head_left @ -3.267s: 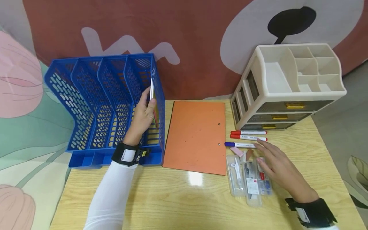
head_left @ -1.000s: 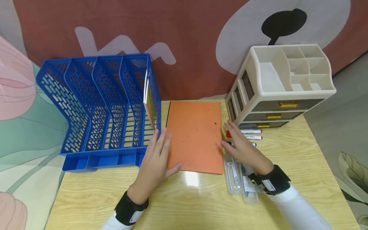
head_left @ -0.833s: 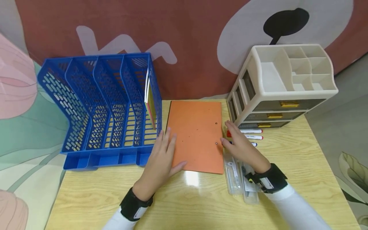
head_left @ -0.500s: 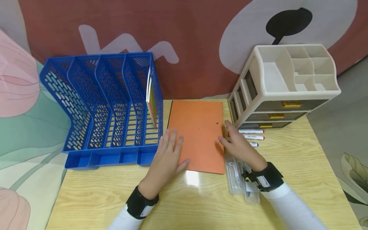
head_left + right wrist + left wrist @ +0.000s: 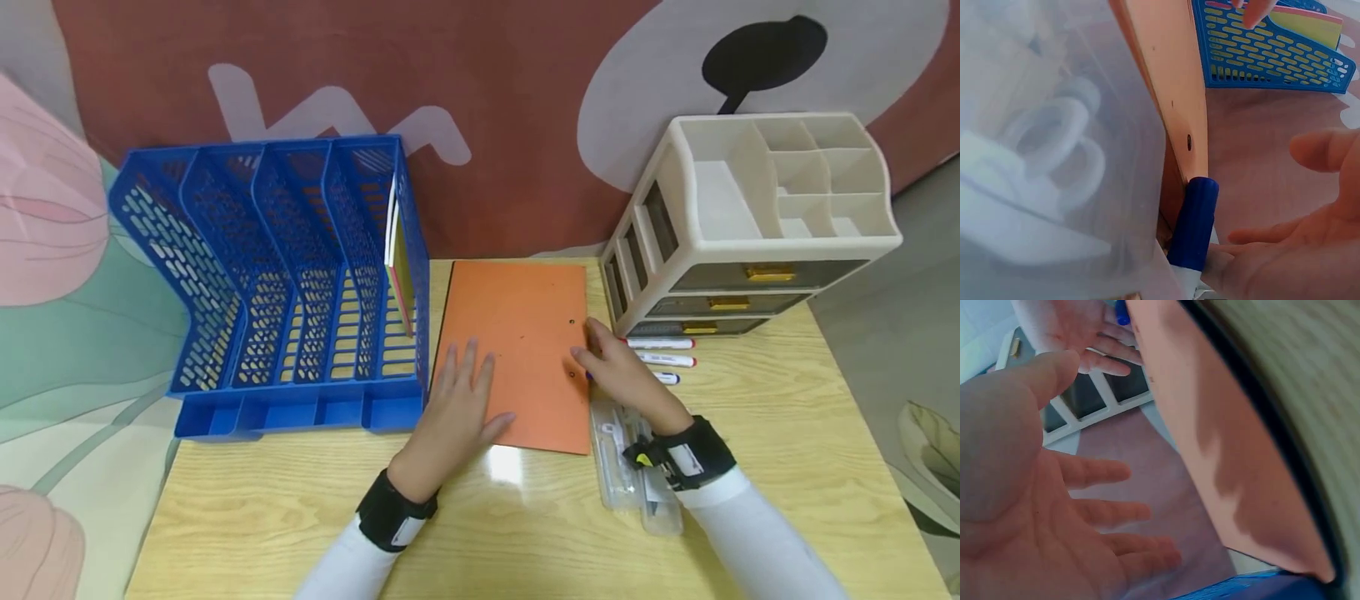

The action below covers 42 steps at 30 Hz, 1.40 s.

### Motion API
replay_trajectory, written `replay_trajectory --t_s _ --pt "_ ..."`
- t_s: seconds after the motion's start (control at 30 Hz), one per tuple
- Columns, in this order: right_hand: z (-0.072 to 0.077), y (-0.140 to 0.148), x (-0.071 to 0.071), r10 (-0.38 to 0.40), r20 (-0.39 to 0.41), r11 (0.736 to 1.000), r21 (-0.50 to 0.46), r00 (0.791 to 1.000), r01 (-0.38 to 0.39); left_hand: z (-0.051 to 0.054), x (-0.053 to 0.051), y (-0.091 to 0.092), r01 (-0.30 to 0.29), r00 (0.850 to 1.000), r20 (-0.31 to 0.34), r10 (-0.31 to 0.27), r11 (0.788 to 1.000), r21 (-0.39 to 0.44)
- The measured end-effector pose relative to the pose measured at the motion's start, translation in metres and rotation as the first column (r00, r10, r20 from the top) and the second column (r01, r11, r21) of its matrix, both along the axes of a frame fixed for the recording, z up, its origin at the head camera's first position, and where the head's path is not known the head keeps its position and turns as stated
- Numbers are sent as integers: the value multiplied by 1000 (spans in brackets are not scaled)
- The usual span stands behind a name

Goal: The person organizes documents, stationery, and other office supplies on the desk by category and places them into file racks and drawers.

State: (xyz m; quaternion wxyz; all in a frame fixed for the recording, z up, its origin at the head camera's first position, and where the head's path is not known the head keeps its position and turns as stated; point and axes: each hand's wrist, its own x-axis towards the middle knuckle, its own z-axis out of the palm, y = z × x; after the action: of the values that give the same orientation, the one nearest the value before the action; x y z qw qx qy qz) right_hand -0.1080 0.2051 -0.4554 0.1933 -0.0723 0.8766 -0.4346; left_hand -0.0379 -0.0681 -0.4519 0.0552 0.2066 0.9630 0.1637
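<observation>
An orange folder (image 5: 517, 358) with two small holes near its right edge lies flat on the table. Over its lower left part is my left hand (image 5: 453, 425), fingers spread; in the left wrist view a gap shows between the palm (image 5: 1035, 531) and the folder (image 5: 1210, 444). My right hand (image 5: 630, 375) is at the folder's right edge, fingers extended, above the markers. Whether its fingertips touch the folder I cannot tell. In the right wrist view a blue-capped marker (image 5: 1194, 225) lies between the hand (image 5: 1297, 250) and the folder (image 5: 1175, 94).
A blue file rack (image 5: 300, 392) on the left has thin books (image 5: 398, 267) upright in its rightmost slot. At the right stands a cream drawer organizer (image 5: 795, 246). Red-capped markers (image 5: 663, 360) lie before it, with clear plastic cases (image 5: 618, 483) nearer the front edge.
The left hand has left the books in the rack and moved right, over the folder's lower left. The right hand has moved left from the markers' far ends to the folder's edge.
</observation>
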Motion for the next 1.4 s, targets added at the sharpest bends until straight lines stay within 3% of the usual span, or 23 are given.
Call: replay_trajectory --t_s 0.23,0.4,0.53,0.67,0.77,0.87,1.0,1.27,1.4 --pt "-2 -2 0 -62 57 987 -147 996 70 -11 -10 2 -117 988 99 120 992 -38" --pt "-3 -4 -1 -114 141 941 -304 984 152 -19 -12 1 -151 980 129 153 988 -30" --pt "-2 -6 -3 -142 265 883 -401 954 243 -24 -14 2 -156 974 154 164 986 -60" --pt "5 -10 -5 -185 389 779 -502 902 376 -28 -18 7 -139 972 173 161 981 -132" --pt "9 -11 -5 -199 451 683 -573 870 453 -30 -19 11 -129 972 175 157 979 -158" --pt "10 -9 -6 -219 481 634 -591 849 499 -27 -19 12 -125 970 187 156 978 -167" --pt "11 -8 -7 -220 498 623 -590 839 514 -24 -19 11 -128 965 206 164 976 -176" --pt "0 -8 -8 -233 429 647 -602 873 469 -25 -19 10 -144 963 213 164 984 -105" --pt "-6 -10 -7 -250 415 650 -598 875 470 -27 -19 10 -144 962 227 153 988 -59"
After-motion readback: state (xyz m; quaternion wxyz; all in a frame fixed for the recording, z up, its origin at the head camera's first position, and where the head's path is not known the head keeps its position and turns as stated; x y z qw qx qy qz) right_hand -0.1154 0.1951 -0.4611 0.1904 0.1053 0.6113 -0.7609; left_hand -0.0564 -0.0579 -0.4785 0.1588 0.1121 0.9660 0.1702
